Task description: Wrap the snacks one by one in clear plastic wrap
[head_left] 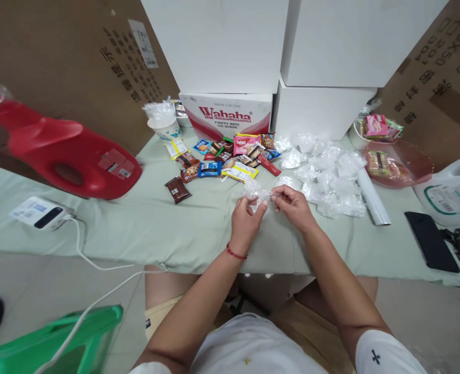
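Note:
Both hands pinch a thin, crumpled piece of clear plastic film (255, 188) just above the table's middle. My left hand (246, 222), with a red cord bracelet at the wrist, is closed on its near left side. My right hand (295, 209) grips its right edge between thumb and fingers. Whether anything lies inside the film, I cannot tell. Beyond my hands is a heap of wrapped snacks (210, 169), with one brown packet (177, 190) lying apart at the left. Several crumpled clear plastic bundles (329, 174) are spread to the right.
A clear roll (373, 200) lies beside the bundles. At the right are a pink basket (420, 163), a white jug (454, 189) and a black phone (431, 241). A paper cup (164, 128), red bottle (74, 156) and corded white device (41, 213) are left; boxes (228, 117) stand behind.

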`<state>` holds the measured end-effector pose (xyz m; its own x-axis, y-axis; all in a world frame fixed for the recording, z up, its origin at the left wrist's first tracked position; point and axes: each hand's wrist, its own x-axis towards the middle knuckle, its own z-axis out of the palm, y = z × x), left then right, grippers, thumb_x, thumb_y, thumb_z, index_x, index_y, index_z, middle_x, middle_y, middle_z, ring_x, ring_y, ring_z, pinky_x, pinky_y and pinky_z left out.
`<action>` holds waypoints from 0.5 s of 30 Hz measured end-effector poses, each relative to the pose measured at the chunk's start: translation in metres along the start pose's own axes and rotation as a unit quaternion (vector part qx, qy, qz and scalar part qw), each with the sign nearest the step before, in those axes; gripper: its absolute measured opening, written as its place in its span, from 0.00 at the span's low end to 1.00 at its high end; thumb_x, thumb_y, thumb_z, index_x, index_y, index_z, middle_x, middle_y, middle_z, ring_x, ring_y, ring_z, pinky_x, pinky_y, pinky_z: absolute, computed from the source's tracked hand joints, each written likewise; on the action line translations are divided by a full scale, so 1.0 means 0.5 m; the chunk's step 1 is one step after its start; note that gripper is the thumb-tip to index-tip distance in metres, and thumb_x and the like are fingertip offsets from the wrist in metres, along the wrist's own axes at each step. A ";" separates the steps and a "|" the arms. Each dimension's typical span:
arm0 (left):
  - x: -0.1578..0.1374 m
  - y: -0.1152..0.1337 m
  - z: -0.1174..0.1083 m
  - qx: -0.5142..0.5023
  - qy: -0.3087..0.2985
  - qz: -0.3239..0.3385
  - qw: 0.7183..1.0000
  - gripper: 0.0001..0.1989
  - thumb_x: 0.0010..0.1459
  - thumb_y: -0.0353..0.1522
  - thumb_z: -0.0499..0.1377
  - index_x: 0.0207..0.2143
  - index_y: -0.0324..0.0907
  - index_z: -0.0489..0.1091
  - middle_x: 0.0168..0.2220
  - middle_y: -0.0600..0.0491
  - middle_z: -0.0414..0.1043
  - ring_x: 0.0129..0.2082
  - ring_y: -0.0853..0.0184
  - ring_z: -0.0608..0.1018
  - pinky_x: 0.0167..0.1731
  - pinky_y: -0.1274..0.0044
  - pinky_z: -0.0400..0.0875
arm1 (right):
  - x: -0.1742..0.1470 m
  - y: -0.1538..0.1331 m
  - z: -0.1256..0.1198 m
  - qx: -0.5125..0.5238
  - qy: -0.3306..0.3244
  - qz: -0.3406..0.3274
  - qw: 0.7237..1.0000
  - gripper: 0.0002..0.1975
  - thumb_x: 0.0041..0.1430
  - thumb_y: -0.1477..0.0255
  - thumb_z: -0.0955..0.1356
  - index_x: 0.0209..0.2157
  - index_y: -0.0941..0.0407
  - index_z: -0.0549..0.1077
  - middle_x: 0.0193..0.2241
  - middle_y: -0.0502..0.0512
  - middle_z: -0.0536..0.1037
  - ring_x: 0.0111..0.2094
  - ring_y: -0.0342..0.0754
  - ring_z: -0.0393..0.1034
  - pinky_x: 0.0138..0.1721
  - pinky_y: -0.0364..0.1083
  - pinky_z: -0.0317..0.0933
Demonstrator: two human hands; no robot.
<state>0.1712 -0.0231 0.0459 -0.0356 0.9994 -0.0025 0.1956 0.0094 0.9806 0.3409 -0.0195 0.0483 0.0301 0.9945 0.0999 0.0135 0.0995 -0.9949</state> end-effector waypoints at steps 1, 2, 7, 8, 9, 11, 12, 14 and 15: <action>0.002 -0.001 0.004 -0.015 0.004 -0.006 1.000 0.12 0.56 0.40 0.66 0.35 0.41 0.74 0.34 0.52 0.77 0.31 0.68 0.75 0.35 0.76 0.70 | -0.008 -0.006 0.002 0.016 -0.002 0.005 1.000 0.16 0.54 0.58 0.76 0.37 0.54 0.77 0.25 0.47 0.73 0.25 0.43 0.67 0.31 0.44 0.65; 0.001 -0.002 0.007 -0.034 0.007 -0.007 0.999 0.10 0.56 0.38 0.65 0.33 0.41 0.74 0.31 0.54 0.76 0.30 0.69 0.74 0.34 0.77 0.69 | -0.020 -0.009 0.005 0.041 0.007 0.012 0.999 0.18 0.54 0.56 0.76 0.40 0.53 0.77 0.30 0.49 0.76 0.28 0.43 0.69 0.34 0.45 0.67; -0.038 -0.003 0.022 -0.044 0.016 0.058 0.997 0.07 0.57 0.36 0.64 0.33 0.43 0.74 0.30 0.54 0.76 0.29 0.69 0.74 0.33 0.76 0.68 | -0.103 0.004 0.043 0.109 0.123 0.071 0.984 0.26 0.58 0.46 0.70 0.48 0.50 0.76 0.48 0.57 0.77 0.48 0.51 0.73 0.47 0.49 0.71; -0.048 -0.003 0.024 -0.036 0.009 0.072 0.997 0.07 0.57 0.37 0.65 0.33 0.43 0.74 0.30 0.54 0.77 0.28 0.69 0.74 0.33 0.76 0.68 | -0.118 0.012 0.053 0.091 0.135 0.085 0.983 0.26 0.57 0.46 0.71 0.45 0.52 0.77 0.45 0.57 0.78 0.47 0.52 0.72 0.47 0.49 0.71; -0.057 -0.002 0.024 -0.037 0.000 0.079 0.996 0.07 0.57 0.37 0.66 0.32 0.43 0.74 0.30 0.54 0.76 0.28 0.69 0.73 0.33 0.76 0.68 | -0.130 0.019 0.060 0.076 0.151 0.096 0.981 0.25 0.56 0.46 0.73 0.42 0.53 0.77 0.41 0.56 0.79 0.45 0.52 0.72 0.46 0.48 0.70; -0.069 0.002 0.015 -0.077 -0.022 0.059 0.995 0.10 0.54 0.39 0.68 0.31 0.43 0.73 0.29 0.55 0.74 0.28 0.70 0.71 0.32 0.77 0.67 | -0.147 0.031 0.064 0.074 0.199 0.105 0.972 0.24 0.53 0.46 0.74 0.35 0.53 0.76 0.35 0.54 0.78 0.40 0.50 0.71 0.42 0.47 0.70; -0.071 0.006 0.005 -0.112 -0.036 0.030 0.993 0.11 0.52 0.39 0.69 0.30 0.43 0.73 0.27 0.56 0.72 0.27 0.71 0.70 0.31 0.77 0.66 | -0.153 0.034 0.058 0.084 0.225 0.107 0.965 0.24 0.52 0.46 0.74 0.34 0.53 0.75 0.33 0.53 0.77 0.38 0.50 0.70 0.40 0.47 0.69; -0.071 0.017 -0.026 -0.179 -0.082 -0.050 0.979 0.15 0.48 0.40 0.72 0.30 0.42 0.72 0.25 0.58 0.69 0.25 0.73 0.68 0.28 0.79 0.64 | -0.162 0.035 0.032 0.104 0.245 0.124 0.956 0.25 0.48 0.45 0.75 0.32 0.53 0.75 0.31 0.53 0.76 0.35 0.49 0.69 0.36 0.46 0.68; -0.069 0.023 -0.047 -0.198 -0.112 -0.089 0.970 0.16 0.46 0.40 0.73 0.30 0.42 0.72 0.25 0.58 0.69 0.24 0.74 0.68 0.27 0.80 0.63 | -0.167 0.032 0.015 0.110 0.237 0.138 0.956 0.26 0.46 0.46 0.76 0.31 0.53 0.75 0.31 0.54 0.76 0.34 0.49 0.68 0.34 0.46 0.68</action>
<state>0.1518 -0.0585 0.0619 0.1882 0.9658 -0.1783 -0.1877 0.2136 0.9587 0.3313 -0.1006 0.0239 0.4515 0.8637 -0.2240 -0.2685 -0.1079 -0.9572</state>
